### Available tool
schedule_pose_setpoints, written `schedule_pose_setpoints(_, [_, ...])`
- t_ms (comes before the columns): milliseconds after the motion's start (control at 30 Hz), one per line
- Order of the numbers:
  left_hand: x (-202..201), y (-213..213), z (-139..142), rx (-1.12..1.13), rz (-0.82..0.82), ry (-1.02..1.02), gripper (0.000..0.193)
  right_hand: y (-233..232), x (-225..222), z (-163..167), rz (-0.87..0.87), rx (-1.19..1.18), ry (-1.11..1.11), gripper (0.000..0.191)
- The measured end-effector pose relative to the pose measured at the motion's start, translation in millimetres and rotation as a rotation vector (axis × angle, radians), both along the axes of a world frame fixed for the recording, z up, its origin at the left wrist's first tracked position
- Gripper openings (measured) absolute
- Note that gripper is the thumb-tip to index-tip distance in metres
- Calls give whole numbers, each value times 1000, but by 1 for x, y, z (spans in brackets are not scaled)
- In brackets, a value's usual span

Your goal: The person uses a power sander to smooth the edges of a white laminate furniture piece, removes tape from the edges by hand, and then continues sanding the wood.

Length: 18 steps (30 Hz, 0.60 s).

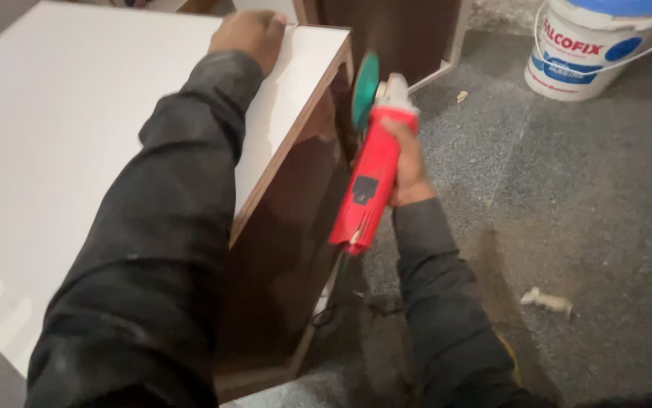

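My right hand [407,168] grips a red angle grinder [370,185] with a green disc [364,89] at its head. The disc sits close to the brown side edge of a white-topped cabinet [54,136], near its upper corner. My left hand [250,36] rests with curled fingers on the far edge of the white top panel, arm stretched across it. Both arms wear dark sleeves. The grinder's cord hangs down from its tail toward the floor.
A white plastic bucket [590,49] with a blue lid stands at the upper right on the grey speckled floor [568,189]. Small scraps [545,301] lie on the floor. A dark brown panel [401,30] stands behind the cabinet.
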<state>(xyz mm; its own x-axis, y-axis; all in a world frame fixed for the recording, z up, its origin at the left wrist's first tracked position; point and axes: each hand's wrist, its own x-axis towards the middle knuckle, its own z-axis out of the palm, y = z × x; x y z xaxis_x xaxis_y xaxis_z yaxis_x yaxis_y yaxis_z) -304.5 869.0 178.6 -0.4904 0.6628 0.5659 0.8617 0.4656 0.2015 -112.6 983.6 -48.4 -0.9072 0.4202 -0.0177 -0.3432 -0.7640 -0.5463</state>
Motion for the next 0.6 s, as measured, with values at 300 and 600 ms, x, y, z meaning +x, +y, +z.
schedule_pose_setpoints(300, [-18, 7, -14, -120, -205, 43, 39, -5, 5, -21, 48, -161, -204, 41])
schedule_pose_setpoints(600, [-40, 15, -25, -245, 58, -78, 34, -19, 14, 23, 28, 87, -114, 37])
